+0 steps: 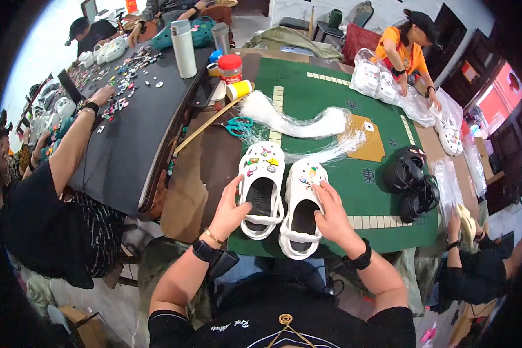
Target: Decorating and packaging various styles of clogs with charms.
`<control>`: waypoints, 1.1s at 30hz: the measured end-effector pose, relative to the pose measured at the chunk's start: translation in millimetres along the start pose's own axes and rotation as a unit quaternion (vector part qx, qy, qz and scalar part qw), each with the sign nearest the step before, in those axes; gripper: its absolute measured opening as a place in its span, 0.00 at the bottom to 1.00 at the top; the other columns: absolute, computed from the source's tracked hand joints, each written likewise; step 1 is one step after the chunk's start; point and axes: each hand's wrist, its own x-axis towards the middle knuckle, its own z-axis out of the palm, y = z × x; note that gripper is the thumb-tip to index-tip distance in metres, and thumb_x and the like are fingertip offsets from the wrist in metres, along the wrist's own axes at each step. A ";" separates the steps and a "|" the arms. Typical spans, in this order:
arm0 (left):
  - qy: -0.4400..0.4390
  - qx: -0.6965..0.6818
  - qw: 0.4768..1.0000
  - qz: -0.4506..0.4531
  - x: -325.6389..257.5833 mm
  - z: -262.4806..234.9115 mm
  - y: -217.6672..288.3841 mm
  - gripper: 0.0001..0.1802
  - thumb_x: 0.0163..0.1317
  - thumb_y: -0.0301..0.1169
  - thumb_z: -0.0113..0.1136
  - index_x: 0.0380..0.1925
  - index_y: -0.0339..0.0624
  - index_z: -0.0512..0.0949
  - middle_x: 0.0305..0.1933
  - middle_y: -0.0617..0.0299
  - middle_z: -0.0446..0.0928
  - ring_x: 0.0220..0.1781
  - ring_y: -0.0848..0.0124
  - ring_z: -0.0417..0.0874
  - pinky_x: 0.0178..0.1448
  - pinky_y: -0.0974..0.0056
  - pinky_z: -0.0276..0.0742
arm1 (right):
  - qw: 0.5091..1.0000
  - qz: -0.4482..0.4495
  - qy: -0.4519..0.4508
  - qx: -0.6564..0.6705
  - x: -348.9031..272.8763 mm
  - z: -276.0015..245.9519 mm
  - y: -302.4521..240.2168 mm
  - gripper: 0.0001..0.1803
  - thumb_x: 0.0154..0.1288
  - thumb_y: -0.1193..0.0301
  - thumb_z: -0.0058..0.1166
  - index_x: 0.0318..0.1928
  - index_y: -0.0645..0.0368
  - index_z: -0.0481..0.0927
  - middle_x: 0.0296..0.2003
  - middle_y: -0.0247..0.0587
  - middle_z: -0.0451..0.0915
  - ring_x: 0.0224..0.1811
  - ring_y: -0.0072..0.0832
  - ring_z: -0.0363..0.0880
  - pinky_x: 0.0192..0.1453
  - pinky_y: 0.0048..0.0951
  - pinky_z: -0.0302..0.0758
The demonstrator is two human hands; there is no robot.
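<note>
Two white foam clogs stand side by side at the table's near edge, toes pointing away from me. The left clog (274, 187) carries several colourful charms on its toe; the right clog (295, 184) has a few too. Both have dark insides and white heel straps. My left hand (228, 210) grips the outer side of the left clog, thumb by its opening. Around the outer side of the right clog is my right hand (334, 216), its thumb at the rim. Just beyond the toes lie a bundle of clear plastic strands (307, 124) and teal-handled scissors (238, 126).
A green mat (307, 95) covers the table, with black clogs (409, 177) at right. Left, a dark table (139, 139) holds scattered charms and a white bottle (183, 49). A red-lidded jar (230, 68) stands between. Co-workers handle clogs and charms around the tables.
</note>
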 end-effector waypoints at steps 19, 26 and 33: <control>-0.034 0.261 0.947 0.187 -50.4 -22.0 67.9 0.24 0.46 0.37 0.70 0.44 0.42 0.81 0.67 0.46 0.65 0.72 0.42 0.58 0.71 0.45 0.55 | 0.984 -0.008 0.175 -0.012 63.0 -11.9 62.2 0.17 0.56 0.68 0.63 0.46 0.61 0.81 0.49 0.52 0.76 0.53 0.49 0.75 0.57 0.43 0.73; -0.135 0.297 0.925 0.196 -36.5 -18.5 69.6 0.12 0.44 0.28 0.73 0.30 0.43 0.80 0.67 0.52 0.68 0.74 0.46 0.58 0.72 0.46 0.55 | 0.982 0.092 0.093 -0.136 93.5 1.6 127.6 0.05 0.59 0.71 0.58 0.37 0.56 0.80 0.42 0.46 0.75 0.45 0.47 0.78 0.48 0.45 0.76; -0.073 0.292 0.927 0.226 -29.2 -15.4 86.4 0.22 0.44 0.27 0.72 0.42 0.42 0.77 0.60 0.52 0.72 0.62 0.49 0.71 0.63 0.51 0.67 | 0.988 0.084 0.099 -0.080 79.2 -34.3 107.8 0.05 0.61 0.69 0.56 0.34 0.56 0.81 0.29 0.47 0.82 0.35 0.48 0.81 0.39 0.45 0.76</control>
